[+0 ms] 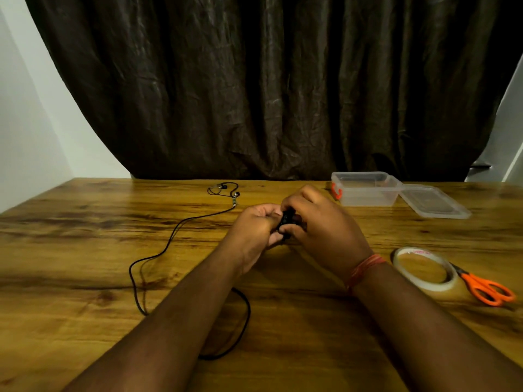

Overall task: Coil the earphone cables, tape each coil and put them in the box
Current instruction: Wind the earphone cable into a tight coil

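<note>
Nearest, a thin black cable (135, 281) lies slack on the bench (85, 250), a glossy wood top with dark streaked grain. One loop curves out from under the left forearm, another bends off to the left, and a single strand runs away toward the far edge.

To the right lie one roll of clear tape (424, 268), a flat ring with a pale core, and one pair of scissors (486, 287) with orange plastic handles, the blades tucked just behind the roll.

At mid-bench two hands meet. The left hand (254, 230) and the right hand (319, 227) are each curled shut, the grip of both closed on one small black coil (287, 219) of cable pinched between the fingertips; most of the bundle is hidden by fingers. A band of orange thread circles the right wrist.

Farther off, the strand ends in two earbuds (223, 189) with metallic tips, lying near the far edge. On the right stands one clear plastic box (365, 189), rectangular with rounded corners and an orange clip, its one clear lid (433, 202) lying flat, touching its right side.

Behind hangs one dark, crinkled curtain (254, 94).
</note>
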